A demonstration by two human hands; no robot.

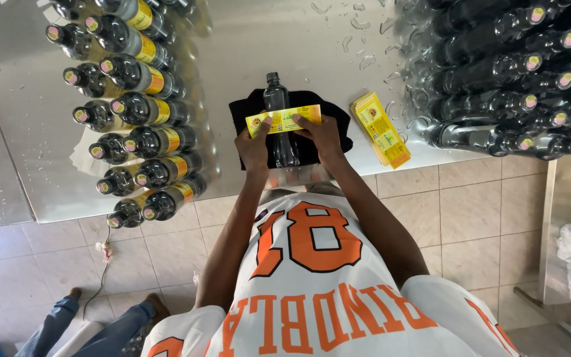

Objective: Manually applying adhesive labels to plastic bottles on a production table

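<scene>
A dark bottle [279,125] lies on a black cloth [338,129] at the front of a steel table [246,39]. Across the bottle's middle stretches a yellow label [284,119]. My left hand [254,149] pinches the label's left end and my right hand [325,135] holds its right end, both pressing it onto the bottle. Just right of the cloth sits a stack of yellow labels [381,129].
Labelled dark bottles [143,109] stand in rows on the table's left side. Unlabelled dark bottles [517,73] crowd the right side. Water drops dot the steel top. Another person's legs in jeans [94,327] show on the tiled floor at lower left.
</scene>
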